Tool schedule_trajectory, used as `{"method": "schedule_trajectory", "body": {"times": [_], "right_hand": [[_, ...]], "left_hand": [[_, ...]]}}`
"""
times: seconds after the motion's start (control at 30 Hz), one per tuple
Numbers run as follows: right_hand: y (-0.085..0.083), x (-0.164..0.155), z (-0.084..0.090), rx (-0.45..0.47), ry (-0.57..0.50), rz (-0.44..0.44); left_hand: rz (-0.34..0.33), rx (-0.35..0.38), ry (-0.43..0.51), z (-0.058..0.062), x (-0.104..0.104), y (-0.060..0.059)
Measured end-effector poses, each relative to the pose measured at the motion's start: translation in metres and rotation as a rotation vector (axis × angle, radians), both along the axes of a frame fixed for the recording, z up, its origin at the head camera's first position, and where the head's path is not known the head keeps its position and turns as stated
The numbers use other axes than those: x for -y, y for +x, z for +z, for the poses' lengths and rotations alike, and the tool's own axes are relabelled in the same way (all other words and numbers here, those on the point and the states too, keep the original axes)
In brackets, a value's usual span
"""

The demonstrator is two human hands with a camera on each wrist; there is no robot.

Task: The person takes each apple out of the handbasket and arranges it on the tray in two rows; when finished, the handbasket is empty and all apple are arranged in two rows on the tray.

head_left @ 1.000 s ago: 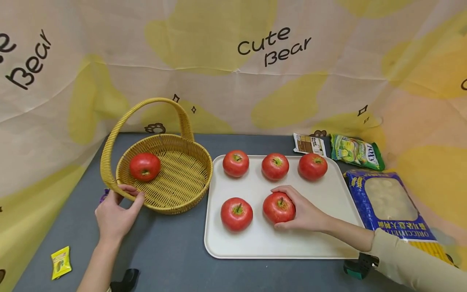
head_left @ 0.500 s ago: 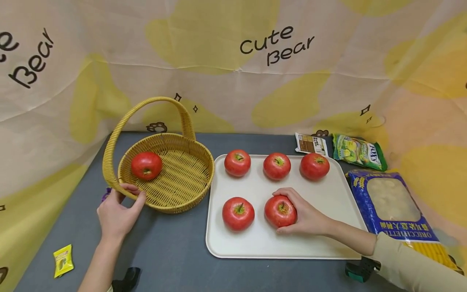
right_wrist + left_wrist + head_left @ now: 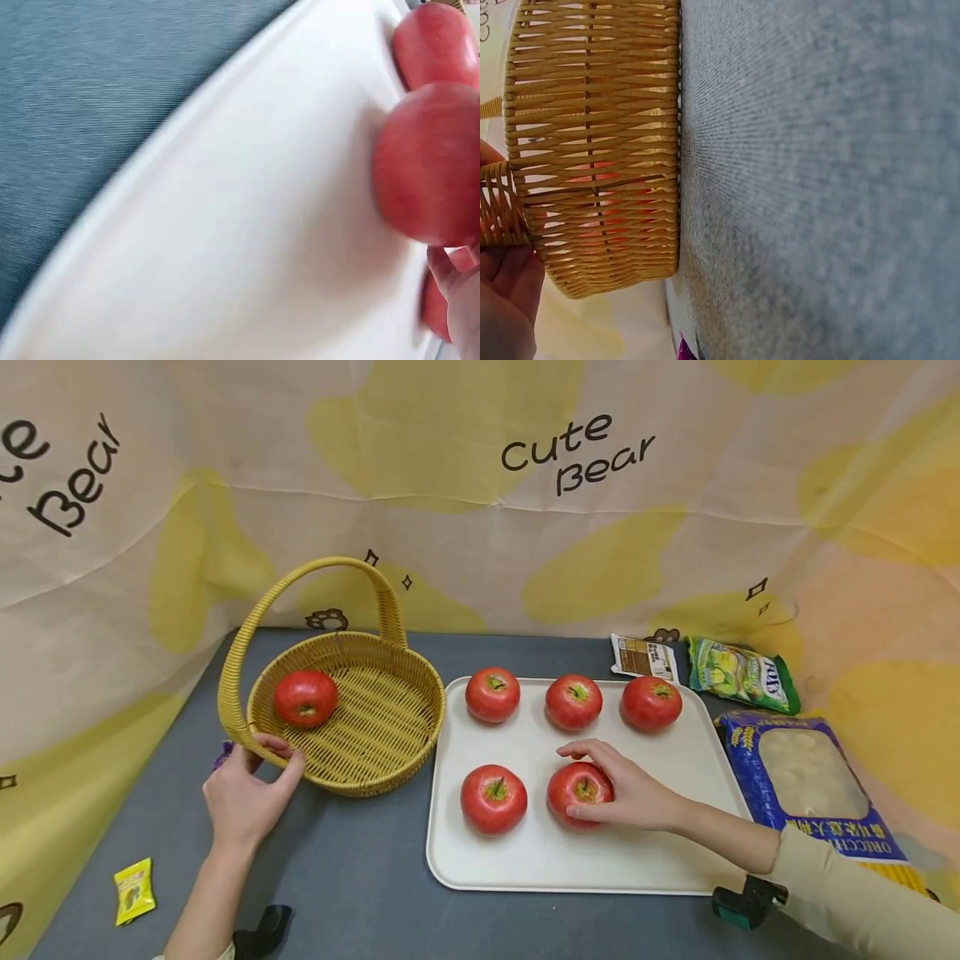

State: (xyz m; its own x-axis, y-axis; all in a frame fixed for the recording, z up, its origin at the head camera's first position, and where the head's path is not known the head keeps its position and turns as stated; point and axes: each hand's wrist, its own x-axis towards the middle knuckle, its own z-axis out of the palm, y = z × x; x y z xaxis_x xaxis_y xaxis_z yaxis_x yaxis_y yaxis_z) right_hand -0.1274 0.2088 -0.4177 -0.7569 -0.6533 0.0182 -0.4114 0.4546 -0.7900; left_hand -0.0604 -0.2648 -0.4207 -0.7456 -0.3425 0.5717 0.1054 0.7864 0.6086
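Observation:
The left hand [image 3: 243,789] grips the yellow wicker basket [image 3: 378,777] at the near foot of its tall handle [image 3: 233,685]. In the left wrist view, fingers [image 3: 517,281] lie against that handle's base. Inside the basket is one red apple [image 3: 306,698]. On the white tray [image 3: 517,868] several red apples stand in two rows. The right hand [image 3: 630,793] is around the right side of the near-row apple [image 3: 573,797], thumb across its front and fingers raised loosely behind it. In the right wrist view this apple [image 3: 431,165] hides part of the fingers.
At the right lie a blue pasta bag [image 3: 813,777], a green snack bag [image 3: 742,675] and a small brown-and-white packet [image 3: 643,657]. A yellow sachet [image 3: 135,892] lies front left, and a purple wrapper [image 3: 222,754] shows beside the basket. A printed cloth [image 3: 450,460] hangs behind.
The right hand's fingers have loosened from the near-row apple and risen slightly, while that apple stays in place on the tray. The left hand keeps its grip. The head view has shifted a little.

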Motion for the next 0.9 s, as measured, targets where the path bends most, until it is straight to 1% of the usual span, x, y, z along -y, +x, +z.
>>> {"method": "schedule_trajectory", "body": {"times": [0.17,0.3,0.47,0.6,0.8,0.9], "right_hand": [[-0.015,0.014,0.016,-0.066,-0.021,0.045],[-0.029,0.039,0.031,-0.06,-0.068,0.075],[-0.048,0.082,0.047,-0.028,-0.117,0.131],[-0.061,0.119,0.055,0.001,-0.138,0.169],[-0.075,0.178,0.06,0.033,-0.134,0.163],[-0.082,0.209,0.06,0.034,-0.101,0.165]], "left_hand": [[-0.008,-0.009,0.007,0.002,0.0,-0.001],[-0.006,-0.008,0.015,0.002,0.001,-0.001],[-0.005,0.001,0.01,0.0,0.002,-0.001],[-0.004,0.006,0.012,-0.002,0.001,-0.001],[-0.019,-0.003,0.008,-0.002,0.001,-0.001],[-0.026,-0.01,0.007,-0.004,0.001,-0.001]]}}
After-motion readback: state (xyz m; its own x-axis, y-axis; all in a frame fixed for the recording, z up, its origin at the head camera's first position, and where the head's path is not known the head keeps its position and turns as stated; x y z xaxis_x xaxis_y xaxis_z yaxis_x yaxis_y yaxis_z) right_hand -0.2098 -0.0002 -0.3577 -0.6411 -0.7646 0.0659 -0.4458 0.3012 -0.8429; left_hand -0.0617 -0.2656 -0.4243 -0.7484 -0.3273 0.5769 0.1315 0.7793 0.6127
